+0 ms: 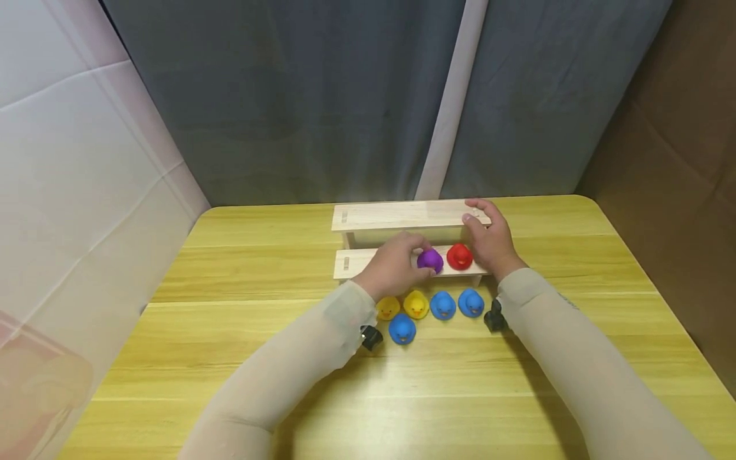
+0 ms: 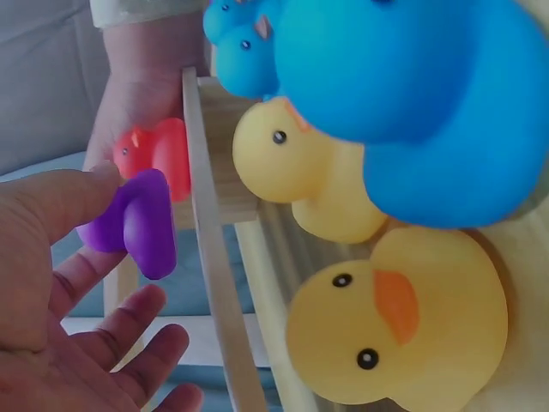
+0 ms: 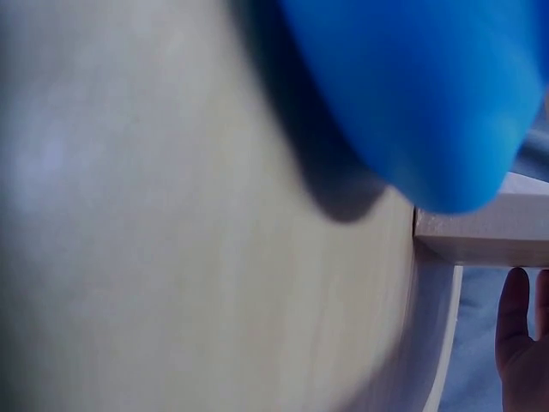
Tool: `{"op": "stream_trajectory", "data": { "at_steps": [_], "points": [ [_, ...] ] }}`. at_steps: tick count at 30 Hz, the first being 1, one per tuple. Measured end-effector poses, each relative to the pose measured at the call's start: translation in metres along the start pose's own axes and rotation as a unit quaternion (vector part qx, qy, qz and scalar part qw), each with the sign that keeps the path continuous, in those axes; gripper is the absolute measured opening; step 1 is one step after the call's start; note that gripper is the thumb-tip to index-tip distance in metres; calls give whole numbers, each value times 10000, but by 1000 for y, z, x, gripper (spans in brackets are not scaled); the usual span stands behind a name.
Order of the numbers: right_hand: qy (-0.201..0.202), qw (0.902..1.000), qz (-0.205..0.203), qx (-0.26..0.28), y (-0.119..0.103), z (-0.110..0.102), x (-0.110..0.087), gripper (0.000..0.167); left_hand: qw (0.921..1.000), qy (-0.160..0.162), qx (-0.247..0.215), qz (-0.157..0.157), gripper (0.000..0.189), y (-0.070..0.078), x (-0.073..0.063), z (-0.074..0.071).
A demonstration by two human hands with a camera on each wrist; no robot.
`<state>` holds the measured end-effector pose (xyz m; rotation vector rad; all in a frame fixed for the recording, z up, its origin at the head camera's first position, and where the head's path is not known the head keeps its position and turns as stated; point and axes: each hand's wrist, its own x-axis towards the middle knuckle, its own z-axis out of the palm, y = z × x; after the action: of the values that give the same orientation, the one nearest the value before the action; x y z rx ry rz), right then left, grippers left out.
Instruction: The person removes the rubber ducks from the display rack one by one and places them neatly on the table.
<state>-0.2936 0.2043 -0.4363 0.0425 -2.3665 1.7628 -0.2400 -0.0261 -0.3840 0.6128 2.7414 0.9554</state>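
Note:
My left hand (image 1: 397, 265) pinches a purple rubber duck (image 1: 430, 260) between thumb and index finger at the lower board of a two-step wooden shelf (image 1: 397, 216). In the left wrist view, the other fingers spread away from the purple duck (image 2: 147, 225). A red rubber duck (image 1: 459, 257) sits on the lower board, just right of the purple one. My right hand (image 1: 493, 239) grips the right end of the upper board, thumb at the front and index finger towards the back. The right wrist view shows only part of this hand (image 3: 525, 360).
Before the shelf, two yellow ducks (image 1: 416, 305) and two blue ducks (image 1: 443, 305) stand in a row on the wood-grain table (image 1: 230, 306). Another blue duck (image 1: 402, 329) stands nearer. A grey curtain (image 1: 287, 102) hangs behind the table.

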Motion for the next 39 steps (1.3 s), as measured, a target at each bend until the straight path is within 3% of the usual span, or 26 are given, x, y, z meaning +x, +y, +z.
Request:
{"op": "stream_trajectory", "data": {
  "at_steps": [14, 29, 39],
  "points": [
    [3, 10000, 67, -38, 0, -3, 2, 43, 9991, -110, -180, 366, 33, 8, -20, 1],
    [-26, 9999, 144, -2, -2, -2, 1, 44, 9973, -160, -8, 716, 29, 7, -43, 7],
    [-20, 9999, 116, -16, -2, -2, 1, 44, 9971, -207, 201, 698, 28, 4, -54, 16]
  ]
}}
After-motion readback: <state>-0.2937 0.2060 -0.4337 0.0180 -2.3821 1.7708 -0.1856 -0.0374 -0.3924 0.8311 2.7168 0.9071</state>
